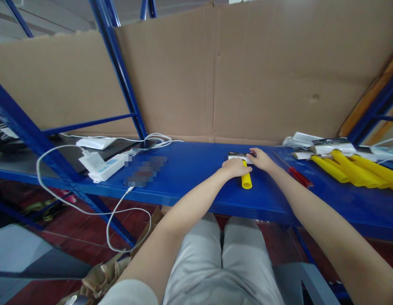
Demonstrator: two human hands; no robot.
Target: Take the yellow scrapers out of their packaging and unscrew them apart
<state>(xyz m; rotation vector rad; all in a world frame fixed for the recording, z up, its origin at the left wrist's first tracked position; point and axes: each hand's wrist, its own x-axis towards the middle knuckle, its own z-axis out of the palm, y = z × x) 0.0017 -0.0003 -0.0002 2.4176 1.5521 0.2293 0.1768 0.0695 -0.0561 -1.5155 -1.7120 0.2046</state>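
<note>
A short yellow tube [246, 181] points toward me on the blue shelf top. My left hand [235, 167] is closed around its upper part, the thumb lying across it. Just beyond the tube is a flat white piece with a black printed band [237, 155]; whether it is joined to the tube is hidden by my hand. My right hand [260, 159] has its fingertips together at the right end of that piece. A red-handled screwdriver [300, 177] lies to the right of my right forearm.
Several yellow tubes [361, 171] with white and black-banded pieces [333, 146] lie at the right. On the left are a power strip [110, 167] with a charger, white cables [160, 139] and a blurred-out item [145, 171]. Cardboard [247, 76] stands behind; blue posts [123, 72] frame the shelf.
</note>
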